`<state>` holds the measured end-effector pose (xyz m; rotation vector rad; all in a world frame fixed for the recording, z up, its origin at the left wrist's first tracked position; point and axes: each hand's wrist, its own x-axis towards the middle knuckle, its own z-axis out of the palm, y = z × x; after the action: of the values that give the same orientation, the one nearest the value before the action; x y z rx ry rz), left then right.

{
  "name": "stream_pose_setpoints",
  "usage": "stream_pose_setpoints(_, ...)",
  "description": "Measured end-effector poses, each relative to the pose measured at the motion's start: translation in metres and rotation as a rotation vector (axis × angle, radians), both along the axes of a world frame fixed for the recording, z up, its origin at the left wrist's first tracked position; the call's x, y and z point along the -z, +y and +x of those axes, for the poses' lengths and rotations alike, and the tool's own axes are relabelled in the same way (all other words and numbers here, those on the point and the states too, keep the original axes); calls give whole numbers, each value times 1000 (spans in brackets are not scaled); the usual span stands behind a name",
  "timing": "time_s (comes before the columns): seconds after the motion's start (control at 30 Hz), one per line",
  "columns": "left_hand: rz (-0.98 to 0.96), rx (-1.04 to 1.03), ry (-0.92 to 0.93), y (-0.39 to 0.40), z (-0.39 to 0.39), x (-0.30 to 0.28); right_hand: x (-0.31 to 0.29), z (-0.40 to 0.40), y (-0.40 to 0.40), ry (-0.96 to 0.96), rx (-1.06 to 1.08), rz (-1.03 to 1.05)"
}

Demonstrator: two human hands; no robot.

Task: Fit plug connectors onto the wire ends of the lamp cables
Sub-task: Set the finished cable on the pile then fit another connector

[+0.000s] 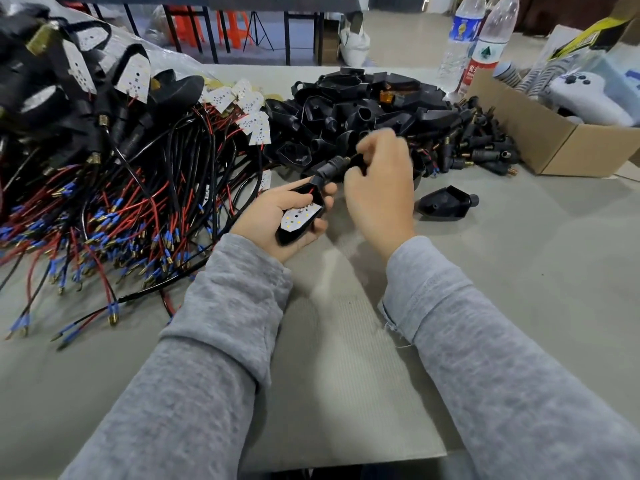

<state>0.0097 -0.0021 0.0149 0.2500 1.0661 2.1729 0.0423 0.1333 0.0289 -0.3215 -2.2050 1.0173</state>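
My left hand [277, 220] grips a black lamp housing [300, 216] with a white LED board inside, palm up. From its neck a black ribbed plug connector [330, 169] sticks out towards my right hand [379, 188], which pinches the connector's far end; the brass tip just shows. A short red wire is visible inside the housing. To the left lies a big tangle of red and black lamp cables [121, 209] with blue-sleeved brass ends.
A heap of empty black housings [363, 105] and loose plug connectors [485, 147] lies behind my hands. One housing [446, 204] sits alone to the right. A cardboard box [554, 140] and two water bottles [485, 46] stand at the back right. Finished lamps [52, 81] pile at the back left.
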Motion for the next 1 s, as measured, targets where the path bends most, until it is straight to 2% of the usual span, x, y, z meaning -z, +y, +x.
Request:
stream_pose_setpoints(0.07, -9, 25, -1, -7, 1, -5, -6, 1, -1, -7, -40, 385)
stream_pose_setpoints(0.17, -35, 69, 50, -23, 1, -21, -24, 1, -1, -149, -134, 695)
stream_pose_setpoints(0.23, -104, 89, 104, -38, -2, -35, -37, 1, -2, -206, -238, 774)
stream_pose_setpoints(0.33, -226, 96, 148, -67, -5, -59, -63, 2, -8, -249, -448, 765)
stream_pose_setpoints(0.47, -268, -24, 185, -117, 0, -89, -85, -2, -36, -277, -596, 756)
stream_pose_setpoints(0.53, -162, -124, 169, -145, 2, -101, -89, -5, -58, -262, -680, 633)
stream_pose_setpoints(0.7, 305, -341, 114, -193, 0, -112, -86, -20, -113, -246, -829, 52)
stream_pose_setpoints(0.8, 462, -452, 127, -203, -7, -111, -82, -35, -150, -262, -873, -293)
stream_pose_setpoints(0.87, 470, -555, 165, -203, -15, -115, -83, -46, -173, -255, -883, -496)
stream_pose_setpoints(1.0, 260, -714, 334, -204, -35, -129, -93, -74, -205, -176, -819, -694)
